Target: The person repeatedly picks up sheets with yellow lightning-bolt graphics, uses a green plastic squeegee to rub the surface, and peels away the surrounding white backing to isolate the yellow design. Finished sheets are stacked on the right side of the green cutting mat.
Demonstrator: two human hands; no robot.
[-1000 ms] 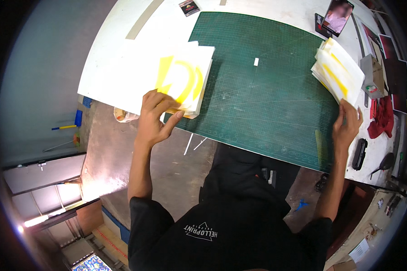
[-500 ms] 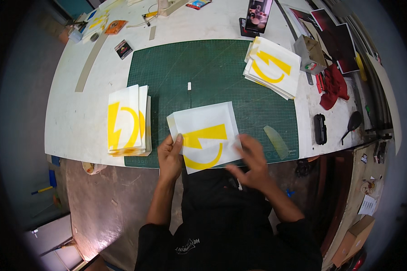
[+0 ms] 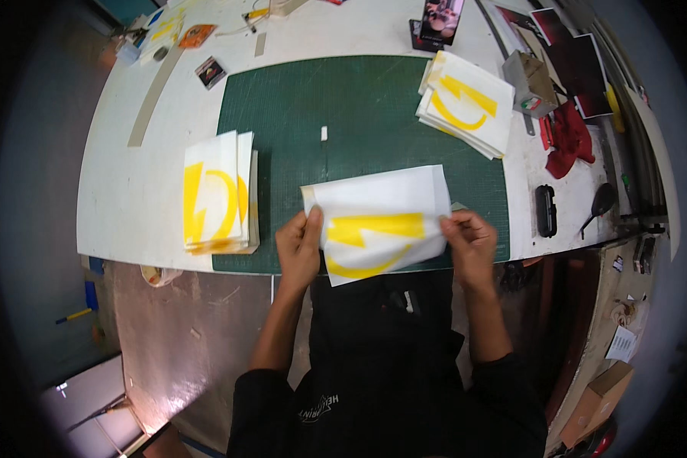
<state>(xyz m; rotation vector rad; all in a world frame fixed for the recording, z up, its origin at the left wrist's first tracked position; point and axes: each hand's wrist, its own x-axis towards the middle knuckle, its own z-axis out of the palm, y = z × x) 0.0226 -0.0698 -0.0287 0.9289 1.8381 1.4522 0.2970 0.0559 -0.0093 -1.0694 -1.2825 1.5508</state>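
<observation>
Between my two hands stretches a white sheet with a yellow lightning-and-arc shape (image 3: pixel 374 195), held over the near edge of a green cutting mat (image 3: pixel 282 99). My left hand (image 3: pixel 301 243) pinches its left edge, thumb on top. At the right edge, the fingertips of my right hand (image 3: pixel 472 240) are closed on the sheet. A stack of similar white sheets (image 3: pixel 214 191) lies on the mat's left edge. Another stack (image 3: pixel 466 103) rests at its far right corner. A bit of a pale translucent piece (image 3: pixel 458 206) shows behind my right hand; the remainder is hidden.
On the white table (image 3: pixel 153 175) are a small white piece (image 3: pixel 324 133), a dark square packet (image 3: pixel 210 72) and a propped phone (image 3: pixel 441 21). To the right lie a grey box (image 3: pixel 530 80), a red cloth (image 3: pixel 569 141), a black case (image 3: pixel 546 210) and a black spoon-shaped tool (image 3: pixel 599 204).
My right hand, blurred and spread before, has moved right and closed on the sheet's right edge. The sheet has shifted right and now looks drawn out wider between both hands.
</observation>
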